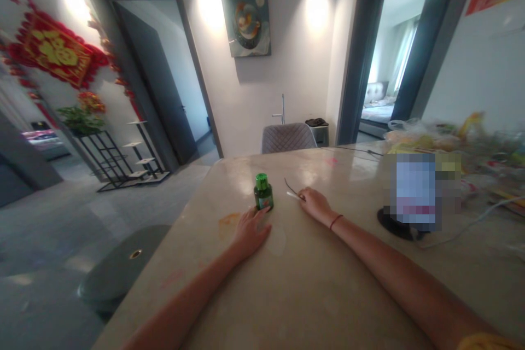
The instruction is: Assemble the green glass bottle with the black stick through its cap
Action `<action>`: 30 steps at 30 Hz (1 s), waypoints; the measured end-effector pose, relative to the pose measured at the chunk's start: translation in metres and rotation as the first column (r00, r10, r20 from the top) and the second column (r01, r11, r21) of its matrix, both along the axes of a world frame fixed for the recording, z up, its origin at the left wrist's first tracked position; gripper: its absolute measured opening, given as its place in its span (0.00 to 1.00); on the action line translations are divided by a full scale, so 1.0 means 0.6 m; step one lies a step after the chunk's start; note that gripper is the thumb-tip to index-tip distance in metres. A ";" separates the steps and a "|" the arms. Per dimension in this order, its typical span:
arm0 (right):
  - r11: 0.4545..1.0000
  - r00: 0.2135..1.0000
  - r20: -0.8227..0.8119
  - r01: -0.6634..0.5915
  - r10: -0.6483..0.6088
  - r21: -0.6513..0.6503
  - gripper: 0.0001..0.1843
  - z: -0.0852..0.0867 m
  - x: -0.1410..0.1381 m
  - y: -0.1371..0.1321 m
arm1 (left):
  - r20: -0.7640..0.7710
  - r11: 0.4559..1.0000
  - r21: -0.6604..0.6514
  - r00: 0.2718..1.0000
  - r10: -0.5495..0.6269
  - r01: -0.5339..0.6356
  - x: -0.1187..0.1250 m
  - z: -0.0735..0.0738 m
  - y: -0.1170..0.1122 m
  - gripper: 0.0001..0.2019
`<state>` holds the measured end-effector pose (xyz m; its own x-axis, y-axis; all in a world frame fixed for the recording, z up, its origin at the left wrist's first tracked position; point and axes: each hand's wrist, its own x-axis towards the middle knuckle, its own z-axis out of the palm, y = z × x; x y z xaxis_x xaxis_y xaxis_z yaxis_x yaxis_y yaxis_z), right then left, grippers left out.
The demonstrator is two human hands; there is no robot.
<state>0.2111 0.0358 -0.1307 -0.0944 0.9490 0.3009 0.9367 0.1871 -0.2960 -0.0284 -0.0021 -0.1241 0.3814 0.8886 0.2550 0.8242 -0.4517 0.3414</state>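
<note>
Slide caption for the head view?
Left hand at a small green bottle, right hand holding a thin dark strip, glossy beige table.

A stool (123, 265) stands left of the surface (320, 284), a chair (289, 139) beyond it; a picture (248, 22) hangs between two lights (211, 8).

The person's left arm (192, 292) and right arm (394, 262) reach far; the left hand (248, 235) extends its fingers, the right hand (316, 205) pinches, fingers curled.

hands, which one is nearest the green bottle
The left hand, reaching to the base of the bottle; the right hand is farther off, pinching a thin white stick.
</note>
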 end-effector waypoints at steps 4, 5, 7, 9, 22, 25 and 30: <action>1.000 1.000 -0.020 -0.014 0.014 0.023 0.13 -0.005 -0.003 0.003 | 0.067 1.000 0.000 0.998 0.009 -0.009 0.000 -0.006 0.001 0.24; 0.999 1.000 -0.009 -0.018 0.019 0.030 0.13 -0.006 -0.005 0.003 | 0.115 0.999 -0.004 0.993 0.038 -0.038 0.000 -0.009 0.002 0.24; 0.999 1.000 0.023 -0.022 0.021 0.038 0.12 -0.006 -0.008 0.001 | 0.228 0.993 -0.036 0.967 0.117 -0.112 -0.002 -0.014 0.005 0.24; 0.999 0.999 0.051 -0.020 0.017 0.042 0.12 -0.005 -0.012 -0.001 | 0.323 0.984 -0.095 0.930 0.175 -0.152 -0.005 -0.019 0.010 0.23; 0.998 0.999 0.042 0.011 -0.014 0.068 0.13 -0.009 -0.009 0.001 | 0.206 0.941 -0.160 0.923 0.326 -0.297 0.015 0.009 0.063 0.27; 0.997 1.000 0.024 0.011 -0.013 0.073 0.13 -0.008 -0.006 -0.002 | 0.141 0.941 -0.074 0.931 0.337 -0.329 0.035 0.011 0.068 0.21; 0.997 0.999 -0.046 -0.003 0.006 0.073 0.12 -0.010 -0.004 -0.001 | 0.039 0.927 0.033 0.928 0.372 -0.373 0.065 0.004 0.067 0.21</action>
